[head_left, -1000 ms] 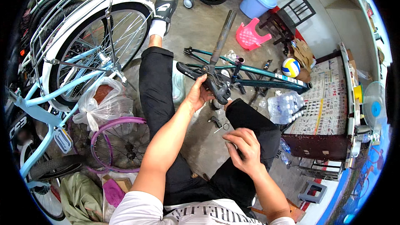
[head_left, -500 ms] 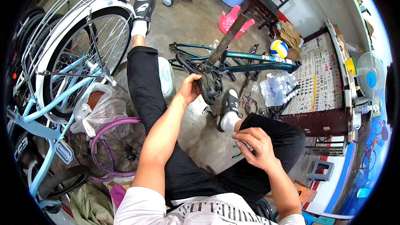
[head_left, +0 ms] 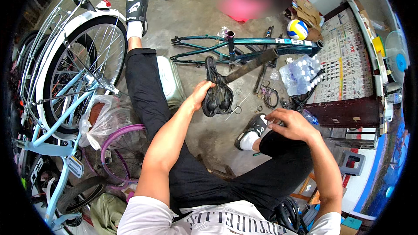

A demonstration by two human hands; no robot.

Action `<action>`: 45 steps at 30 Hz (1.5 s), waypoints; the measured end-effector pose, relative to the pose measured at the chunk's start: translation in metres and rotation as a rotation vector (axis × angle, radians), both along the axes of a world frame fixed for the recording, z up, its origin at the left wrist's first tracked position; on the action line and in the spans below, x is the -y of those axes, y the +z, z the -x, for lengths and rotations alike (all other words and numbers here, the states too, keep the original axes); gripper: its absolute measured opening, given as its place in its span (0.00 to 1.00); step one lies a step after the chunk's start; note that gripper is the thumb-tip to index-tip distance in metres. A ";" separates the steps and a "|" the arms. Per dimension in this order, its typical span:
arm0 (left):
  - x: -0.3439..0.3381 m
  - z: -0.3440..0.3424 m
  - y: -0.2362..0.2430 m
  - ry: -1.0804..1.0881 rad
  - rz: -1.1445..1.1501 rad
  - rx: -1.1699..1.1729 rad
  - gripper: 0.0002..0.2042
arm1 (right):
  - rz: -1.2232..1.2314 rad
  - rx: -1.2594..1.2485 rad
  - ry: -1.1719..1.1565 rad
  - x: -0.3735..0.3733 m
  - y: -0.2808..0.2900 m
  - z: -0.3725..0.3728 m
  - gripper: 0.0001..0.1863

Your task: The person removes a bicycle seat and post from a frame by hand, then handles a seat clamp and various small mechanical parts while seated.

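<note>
My left hand (head_left: 202, 95) grips the edge of a black bicycle saddle (head_left: 217, 98), its rails and underside facing me. A worn, dull metal seat post (head_left: 252, 66) is fixed to the saddle and points up to the right. Just above my right knee, my right hand (head_left: 291, 124) hovers with loosely bent fingers apart and nothing visible in them. Beyond the saddle, a dark green bicycle frame (head_left: 257, 42) lies on the floor; the seat post passes in front of part of it.
At left stands a light blue bicycle (head_left: 56, 135) with a white mudguard, beside a purple wheel rim (head_left: 106, 148). Shrink-wrapped bottles (head_left: 300, 75), a ball (head_left: 297, 29) and small loose parts (head_left: 269, 97) lie right. A pale green container (head_left: 170, 80) sits beside my left leg.
The saddle and post have turned, the post now tilting further right and lower. My right hand has moved up and right. The whole view has shifted slightly.
</note>
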State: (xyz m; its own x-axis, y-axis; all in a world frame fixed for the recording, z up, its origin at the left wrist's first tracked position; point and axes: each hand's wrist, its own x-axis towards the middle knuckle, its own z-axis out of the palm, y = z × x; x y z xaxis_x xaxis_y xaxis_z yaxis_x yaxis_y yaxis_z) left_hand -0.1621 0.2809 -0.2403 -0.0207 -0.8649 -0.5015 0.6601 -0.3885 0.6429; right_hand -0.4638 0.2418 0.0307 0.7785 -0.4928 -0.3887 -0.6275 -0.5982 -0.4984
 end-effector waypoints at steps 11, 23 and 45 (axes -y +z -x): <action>-0.025 0.025 -0.041 -0.125 -0.394 0.535 0.24 | 0.098 -0.278 0.069 0.078 -0.089 0.056 0.17; -0.023 0.070 -0.074 -0.235 -0.671 1.277 0.40 | -0.008 -0.017 0.044 0.078 -0.078 0.072 0.20; 0.235 0.006 0.037 0.148 -0.262 -0.010 0.28 | -0.050 0.100 0.236 0.104 -0.080 -0.013 0.18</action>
State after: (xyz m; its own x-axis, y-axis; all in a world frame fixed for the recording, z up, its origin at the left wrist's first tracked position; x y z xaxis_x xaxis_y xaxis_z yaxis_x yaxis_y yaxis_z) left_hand -0.1685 0.0462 -0.2037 0.0899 -0.6998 -0.7087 0.7279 -0.4395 0.5264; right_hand -0.4504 0.1377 -0.0497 0.9054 -0.2755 -0.3231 -0.4198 -0.6951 -0.5836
